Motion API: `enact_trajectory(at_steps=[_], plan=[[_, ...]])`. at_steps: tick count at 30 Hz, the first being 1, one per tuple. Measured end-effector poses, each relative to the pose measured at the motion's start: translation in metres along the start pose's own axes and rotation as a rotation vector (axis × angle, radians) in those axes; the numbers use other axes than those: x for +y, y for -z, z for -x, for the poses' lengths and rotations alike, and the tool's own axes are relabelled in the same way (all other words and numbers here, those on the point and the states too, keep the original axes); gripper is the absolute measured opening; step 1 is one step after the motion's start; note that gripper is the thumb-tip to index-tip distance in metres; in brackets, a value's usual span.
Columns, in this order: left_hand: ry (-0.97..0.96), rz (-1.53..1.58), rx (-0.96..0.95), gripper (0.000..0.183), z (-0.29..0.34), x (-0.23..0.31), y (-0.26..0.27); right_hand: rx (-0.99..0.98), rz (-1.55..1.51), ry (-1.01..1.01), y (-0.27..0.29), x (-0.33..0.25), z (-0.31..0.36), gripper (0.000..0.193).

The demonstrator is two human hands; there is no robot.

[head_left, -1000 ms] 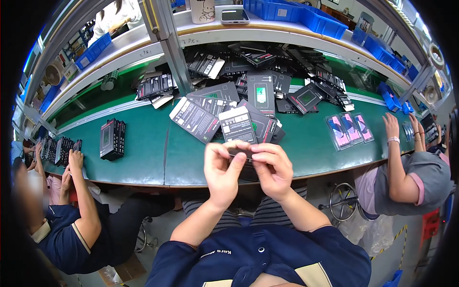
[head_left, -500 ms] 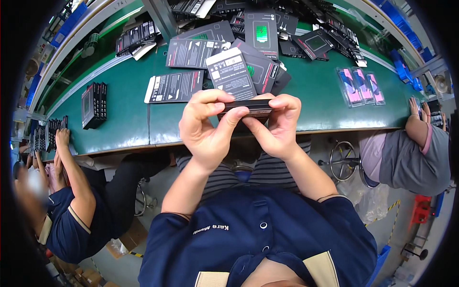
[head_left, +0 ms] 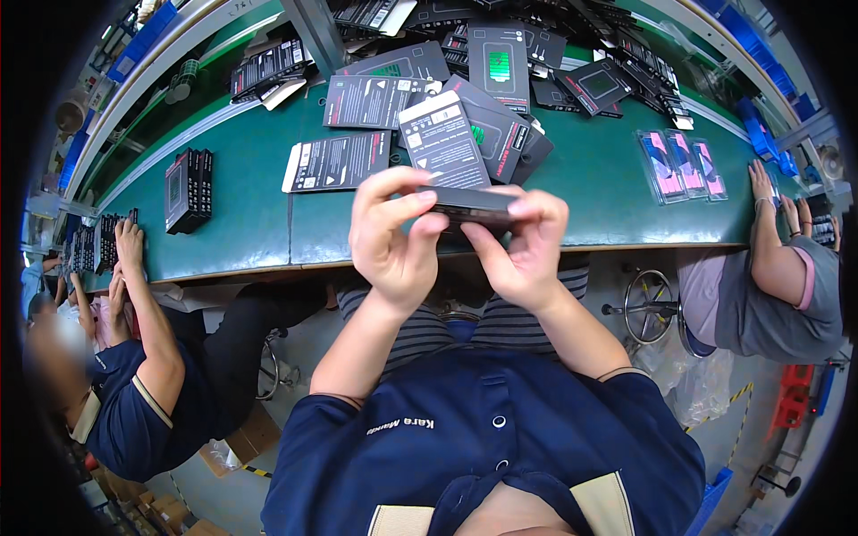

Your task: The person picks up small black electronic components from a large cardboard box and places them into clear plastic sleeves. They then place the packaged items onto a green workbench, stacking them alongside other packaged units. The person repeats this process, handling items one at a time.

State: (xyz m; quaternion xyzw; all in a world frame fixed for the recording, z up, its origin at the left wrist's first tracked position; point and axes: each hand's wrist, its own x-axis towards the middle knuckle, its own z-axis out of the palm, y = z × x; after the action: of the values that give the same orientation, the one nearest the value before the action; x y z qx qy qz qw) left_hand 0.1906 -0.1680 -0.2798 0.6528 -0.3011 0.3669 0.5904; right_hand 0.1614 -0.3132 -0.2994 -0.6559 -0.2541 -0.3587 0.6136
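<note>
A slim black cardboard box (head_left: 469,204) is held edge-on between my two hands, just above the near edge of the green table. My left hand (head_left: 393,241) grips its left end, with the index finger along the top and the thumb at the lower left corner. The right end sits between the thumb and bent fingers of my right hand (head_left: 525,246). Motion blurs the box slightly, and its far side is hidden. Just beyond lies a flat black box with a white end flap (head_left: 442,134).
Flat black boxes (head_left: 500,67) are piled at the back of the green table (head_left: 599,201). A stack of black boxes (head_left: 188,190) stands on the left, and pink-and-blue packs (head_left: 666,165) lie on the right. Co-workers (head_left: 152,375) sit at both sides.
The black box has tilted, its right end dipping. My left thumb has drawn back from its front edge toward the corner. The whole view has shifted slightly.
</note>
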Motion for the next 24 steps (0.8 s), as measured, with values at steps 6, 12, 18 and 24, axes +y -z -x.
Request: enact_trajectory(at_steps=[6,12,18,24], plan=[[1.004,0.612,0.089,0.082,0.013,0.053,0.05,-0.486,0.165,0.243,-0.002,-0.026,0.02,0.025],[0.907,-0.068,0.09,0.073,0.02,0.03,0.119,-0.621,0.552,0.139,-0.009,0.0,-0.015,0.036],[0.7,-0.801,-0.266,0.057,0.006,-0.01,0.152,-0.535,1.072,-0.097,0.005,0.034,-0.048,0.078],[0.355,-1.31,-0.373,0.036,-0.011,-0.039,0.105,-0.275,1.218,-0.009,0.041,0.015,-0.075,0.063]])
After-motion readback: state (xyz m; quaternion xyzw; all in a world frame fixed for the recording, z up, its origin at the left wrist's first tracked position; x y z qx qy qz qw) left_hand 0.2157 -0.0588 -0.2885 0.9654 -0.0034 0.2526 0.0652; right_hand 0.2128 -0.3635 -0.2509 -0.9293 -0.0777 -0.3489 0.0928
